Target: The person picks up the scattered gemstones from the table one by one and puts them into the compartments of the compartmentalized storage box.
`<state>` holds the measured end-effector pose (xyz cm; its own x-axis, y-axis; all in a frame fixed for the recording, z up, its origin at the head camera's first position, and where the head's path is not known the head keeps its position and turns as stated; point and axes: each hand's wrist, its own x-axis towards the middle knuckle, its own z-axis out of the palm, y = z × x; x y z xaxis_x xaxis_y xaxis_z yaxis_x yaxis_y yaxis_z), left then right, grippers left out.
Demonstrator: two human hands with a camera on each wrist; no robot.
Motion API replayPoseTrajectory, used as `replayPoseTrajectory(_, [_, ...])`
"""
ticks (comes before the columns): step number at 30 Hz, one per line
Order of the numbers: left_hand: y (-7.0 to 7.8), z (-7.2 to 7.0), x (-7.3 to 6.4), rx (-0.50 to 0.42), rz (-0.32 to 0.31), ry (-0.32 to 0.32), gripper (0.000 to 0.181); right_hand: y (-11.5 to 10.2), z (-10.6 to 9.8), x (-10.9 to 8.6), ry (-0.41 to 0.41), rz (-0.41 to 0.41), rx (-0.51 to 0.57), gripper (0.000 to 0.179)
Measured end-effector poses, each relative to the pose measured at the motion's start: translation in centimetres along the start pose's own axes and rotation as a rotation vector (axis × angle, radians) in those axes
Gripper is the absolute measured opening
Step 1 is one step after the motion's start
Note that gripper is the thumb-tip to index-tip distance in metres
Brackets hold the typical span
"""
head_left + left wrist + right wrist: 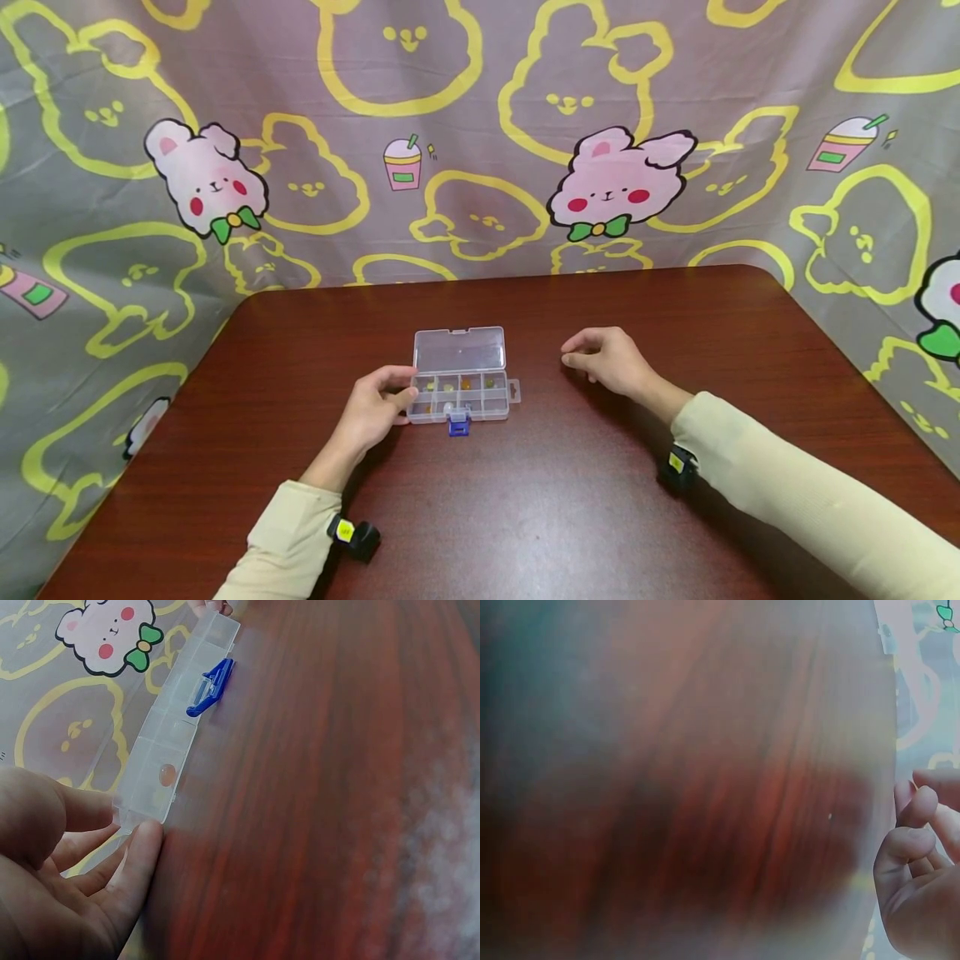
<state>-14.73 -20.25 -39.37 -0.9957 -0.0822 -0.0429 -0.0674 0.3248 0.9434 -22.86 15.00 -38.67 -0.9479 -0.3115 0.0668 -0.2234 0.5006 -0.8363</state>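
A clear plastic compartment box (496, 407) stands on the table with its lid (459, 350) raised at the back. Small yellow, orange, green and pale pieces lie in several of its compartments. A blue latch (459, 427) hangs at its front edge. My left hand (372, 408) grips the box's left end between thumb and fingers. In the left wrist view, an orange oval piece (167, 775) shows through the wall near that hand (82, 877). To the right of the box and apart from it, my right hand (609, 361) hovers with loosely bent fingers; nothing shows between them.
The dark red-brown wooden table (570, 500) carries the box near its middle. Behind and at the sides hangs a grey curtain (480, 83) with cartoon figures. A hanging tab (514, 391) juts from the box's right end.
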Motion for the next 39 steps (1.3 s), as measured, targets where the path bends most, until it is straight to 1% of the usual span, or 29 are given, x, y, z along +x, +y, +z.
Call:
replayPoseTrajectory(5, [0.0, 0.0, 0.0, -0.003, 0.0, -0.001, 0.03, 0.1, 0.1, -0.4, 0.003, 0.014, 0.004, 0.009])
replayPoseTrajectory(27, [0.2, -0.1, -0.2, -0.001, 0.017, -0.001, 0.029, -1.1, 1.4, -1.8, -0.005, 0.004, 0.05, 0.01])
replayPoseTrajectory(34, [0.2, -0.1, -0.2, -0.011, 0.028, -0.007, 0.031, -1.7, 2.0, -2.2, -0.015, 0.006, 0.089, 0.012])
replayPoseTrajectory(39, [0.3, -0.1, -0.3, -0.006, 0.027, -0.004, 0.031, -2.3, 2.7, -2.6, -0.037, -0.018, 0.119, 0.011])
